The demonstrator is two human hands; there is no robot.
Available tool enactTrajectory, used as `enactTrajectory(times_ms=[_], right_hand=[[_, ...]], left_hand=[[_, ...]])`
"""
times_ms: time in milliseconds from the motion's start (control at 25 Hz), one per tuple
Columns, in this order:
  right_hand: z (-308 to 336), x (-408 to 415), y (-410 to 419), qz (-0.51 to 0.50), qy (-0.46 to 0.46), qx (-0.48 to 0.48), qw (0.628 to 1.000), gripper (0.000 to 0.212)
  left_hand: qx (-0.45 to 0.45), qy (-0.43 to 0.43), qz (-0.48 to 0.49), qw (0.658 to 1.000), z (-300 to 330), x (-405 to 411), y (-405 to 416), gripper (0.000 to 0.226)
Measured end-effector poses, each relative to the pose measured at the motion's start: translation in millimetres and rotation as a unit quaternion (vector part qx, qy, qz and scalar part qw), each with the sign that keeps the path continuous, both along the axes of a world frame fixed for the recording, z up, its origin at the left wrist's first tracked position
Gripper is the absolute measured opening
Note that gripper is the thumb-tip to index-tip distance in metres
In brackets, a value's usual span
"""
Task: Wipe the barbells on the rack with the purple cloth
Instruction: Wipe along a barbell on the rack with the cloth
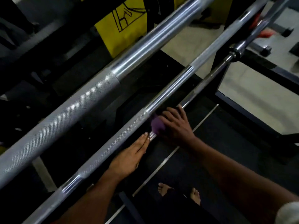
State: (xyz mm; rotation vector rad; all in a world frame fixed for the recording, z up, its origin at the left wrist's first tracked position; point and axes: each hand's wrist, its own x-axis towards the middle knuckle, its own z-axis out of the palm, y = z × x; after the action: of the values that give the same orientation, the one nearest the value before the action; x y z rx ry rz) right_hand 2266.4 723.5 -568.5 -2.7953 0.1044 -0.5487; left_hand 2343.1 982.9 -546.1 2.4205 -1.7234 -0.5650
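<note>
- Pressing the purple cloth (157,125) against the middle barbell (113,147), the right hand (175,125) lies over the bunched fabric with its fingers spread and bent down around it, so the cloth is held between palm and bar.
- The cloth sits just where the bar's knurled section ends and its smooth polished section begins, and only a small wad of it shows at the left of the hand.
- The left hand (131,156) rests flat along the same bar, nearer the viewer, its fingers straight and together with the fingertips touching the metal just beside the cloth; it holds nothing.
- Three bars run diagonally from near left to far right. The thick barbell (77,101) is on the far left side, partly knurled and partly smooth.
- The thin barbell (215,74) lies to the right of the middle one, and one fingertip of the right hand reaches its shaft.
- Dark frame pieces of the rack (252,113) show on the right, over a pale floor (252,94).
- A yellow panel (127,25) with black line drawing stands behind the thick bar at the far side.
- Two bare feet (178,192) stand on a dark mat (210,143) at the near side, below the arms.
- A thin pale strip (174,150) crosses the mat, parallel to the bars.
</note>
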Motion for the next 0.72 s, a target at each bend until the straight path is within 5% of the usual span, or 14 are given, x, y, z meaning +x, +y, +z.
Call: enactTrajectory(times_ms=[160, 320, 560, 640, 680, 720], right_hand=[[14, 21, -91, -0.116, 0.075, -0.037, 0.99, 0.061], [14, 26, -80, -0.212, 0.089, 0.049, 0.972, 0.062], [-9, -14, 50, -0.092, -0.036, 0.243, 0.965, 0.053], [-5, -34, 68, -0.062, -0.073, 0.435, 0.895, 0.045], [8, -44, 76, -0.076, -0.102, 0.568, 0.814, 0.04], [14, -56, 80, -0.137, -0.131, 0.701, 0.687, 0.031]], left_hand=[[0.003, -0.012, 0.013, 1.0, 9, -5, -2, 0.086], [0.002, -0.033, 0.005, 0.999, 6, -4, -2, 0.084], [0.013, -0.051, 0.012, 0.999, 10, -3, -5, 0.09], [0.015, -0.054, 0.011, 0.998, 12, -4, -5, 0.096], [0.016, -0.055, 0.012, 0.998, 11, -4, -5, 0.097], [0.021, -0.054, 0.014, 0.998, 11, -5, -4, 0.097]])
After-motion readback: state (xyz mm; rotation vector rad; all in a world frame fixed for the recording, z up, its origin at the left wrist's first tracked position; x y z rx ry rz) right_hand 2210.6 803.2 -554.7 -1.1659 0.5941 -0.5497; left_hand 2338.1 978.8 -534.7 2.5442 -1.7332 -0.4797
